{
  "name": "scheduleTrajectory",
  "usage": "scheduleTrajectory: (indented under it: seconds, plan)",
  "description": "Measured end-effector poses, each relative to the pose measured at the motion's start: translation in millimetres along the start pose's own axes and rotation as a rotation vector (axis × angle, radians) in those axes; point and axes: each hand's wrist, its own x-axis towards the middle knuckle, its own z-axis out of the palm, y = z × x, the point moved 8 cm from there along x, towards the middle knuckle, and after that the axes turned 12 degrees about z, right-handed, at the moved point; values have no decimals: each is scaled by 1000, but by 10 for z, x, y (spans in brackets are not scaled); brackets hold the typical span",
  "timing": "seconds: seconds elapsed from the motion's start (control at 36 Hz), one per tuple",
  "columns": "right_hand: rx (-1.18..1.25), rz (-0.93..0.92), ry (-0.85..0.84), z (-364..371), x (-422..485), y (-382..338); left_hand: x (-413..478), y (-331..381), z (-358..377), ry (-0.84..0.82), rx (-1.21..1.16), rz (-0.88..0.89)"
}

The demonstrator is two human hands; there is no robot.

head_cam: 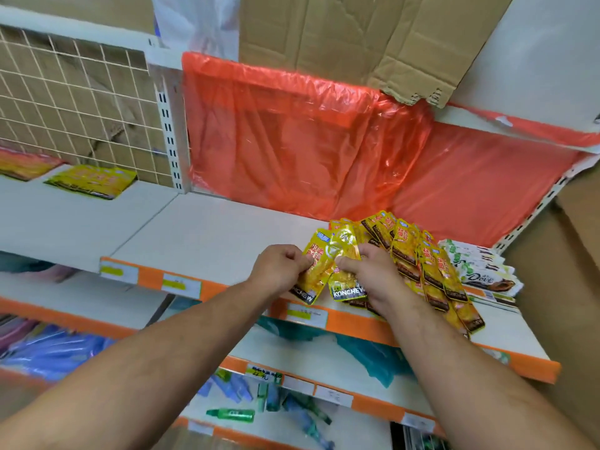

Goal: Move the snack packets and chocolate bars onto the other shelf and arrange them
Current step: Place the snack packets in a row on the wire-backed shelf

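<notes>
Several yellow snack packets (422,264) lie fanned out in a loose pile on the white shelf (207,235) with the orange front strip. My left hand (279,267) pinches one yellow packet (313,271) at the pile's left end. Beside it, my right hand (373,274) grips another yellow packet (345,271) marked KONCHEW, with more packets under the palm. White chocolate bars (480,271) marked Dove are stacked at the right end of the same shelf. On the neighbouring shelf to the left (65,219) lies a yellow snack bag (91,181) next to an orange one (22,165).
Orange plastic sheeting (292,141) covers the shelf's back wall, with flattened cardboard (357,37) above it. A wire grid panel (71,92) backs the left shelf. Lower shelves hold blue and green items (233,414) and teal bags (373,352).
</notes>
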Motion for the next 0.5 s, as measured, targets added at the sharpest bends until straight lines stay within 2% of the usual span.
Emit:
scheduleTrajectory:
  seconds: [0.14, 0.5]
  plan:
    - [7, -13, 18, 622, -189, -161, -113, -340, -624, 76, -141, -57]
    - [12, 38, -103, 2458, -539, -312, -337, -1126, -2383, 205, -182, -196]
